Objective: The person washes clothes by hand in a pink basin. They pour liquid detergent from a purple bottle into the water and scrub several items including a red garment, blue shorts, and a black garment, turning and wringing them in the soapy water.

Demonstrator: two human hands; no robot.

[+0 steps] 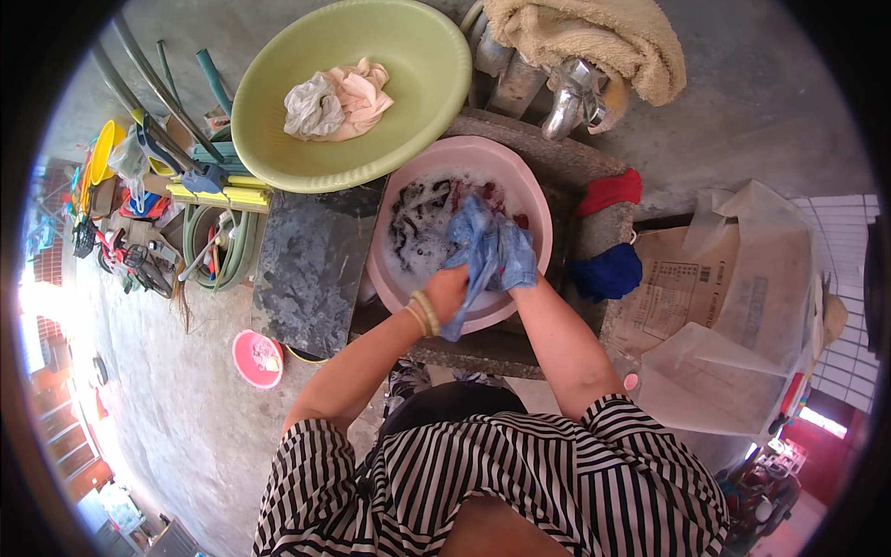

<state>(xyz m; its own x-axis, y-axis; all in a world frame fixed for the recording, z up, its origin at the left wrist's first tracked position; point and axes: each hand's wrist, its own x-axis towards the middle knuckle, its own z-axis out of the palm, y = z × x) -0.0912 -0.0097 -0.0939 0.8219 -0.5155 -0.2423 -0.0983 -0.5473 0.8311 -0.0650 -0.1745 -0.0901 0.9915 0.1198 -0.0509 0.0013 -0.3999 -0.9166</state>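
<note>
A wet light-blue garment (pixel 480 240) is gathered between my hands above a pink plastic basin (pixel 539 181). My left hand (pixel 447 291), with beaded bracelets at the wrist, grips the left side of the cloth, and a tail of it hangs over the basin's near rim. The garment covers most of my right hand (pixel 523 287); cloth is bunched around it, and its fingers are hidden. Soapy water (pixel 418 254) fills the basin, with white foam on top. Black-and-white cloth (pixel 421 198) and dark red cloth (pixel 480 189) lie partly under the suds.
The basin sits in a stone sink (pixel 598 163). A green basin (pixel 418 42) with pale clothes (pixel 341 101) stands behind left, beside a dark slab (pixel 306 257). A metal tap (pixel 565 104) juts out behind. Red (pixel 612 191) and dark-blue cloths (pixel 609 271) lie on the right rim.
</note>
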